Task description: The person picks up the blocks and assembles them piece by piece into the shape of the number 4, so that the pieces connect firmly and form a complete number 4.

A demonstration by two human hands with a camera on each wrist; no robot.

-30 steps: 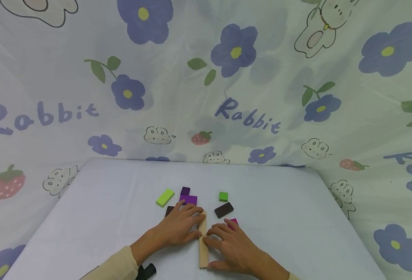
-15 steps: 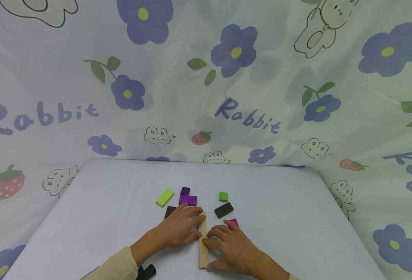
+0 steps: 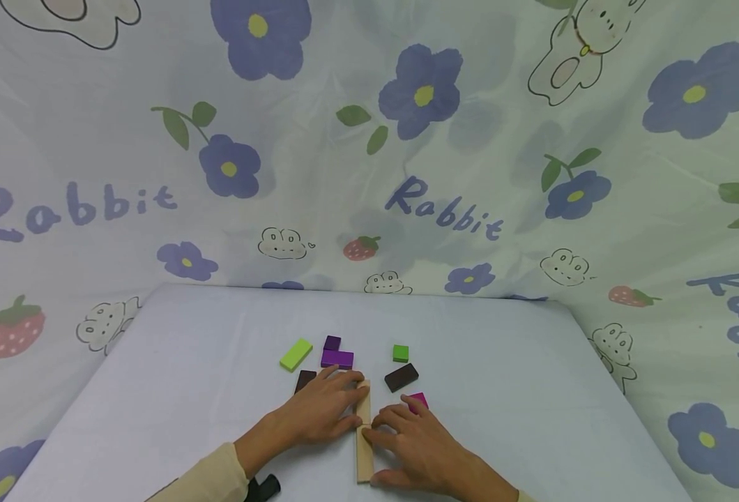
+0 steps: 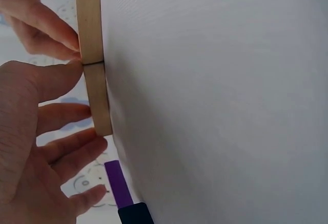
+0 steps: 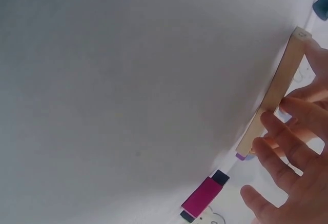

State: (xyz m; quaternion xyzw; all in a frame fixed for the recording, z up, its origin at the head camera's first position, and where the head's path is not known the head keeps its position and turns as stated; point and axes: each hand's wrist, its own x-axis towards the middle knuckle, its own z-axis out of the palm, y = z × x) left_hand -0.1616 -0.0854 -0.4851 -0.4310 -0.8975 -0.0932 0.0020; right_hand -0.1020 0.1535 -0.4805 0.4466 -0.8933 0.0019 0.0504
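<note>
Two light wooden blocks lie end to end in a line pointing away from me. My left hand [image 3: 322, 404] is at the far block [image 4: 97, 98], its thumb touching near the seam and its fingertips along the top and far end. My right hand [image 3: 422, 443] is at the near block [image 3: 364, 457]. Its thumb is by the near end and a fingertip rests near the seam, with the other fingers spread. Both hands' fingers look fairly straight. A purple block [image 3: 337, 359] lies just beyond the left fingertips. A magenta block [image 5: 202, 197], partly hidden in the head view, lies beside the right fingers.
Around the hands lie a lime block [image 3: 296, 354], a dark purple cube [image 3: 332, 342], a green block [image 3: 401, 353] and two dark brown blocks, one on the right [image 3: 401, 377]. A black object [image 3: 264, 488] sits by the left sleeve. Printed cloth hangs behind the white table [image 3: 501, 362].
An outer finger of my left hand has drawn back slightly from the purple block. Both hands and the wooden blocks otherwise stay almost where they were.
</note>
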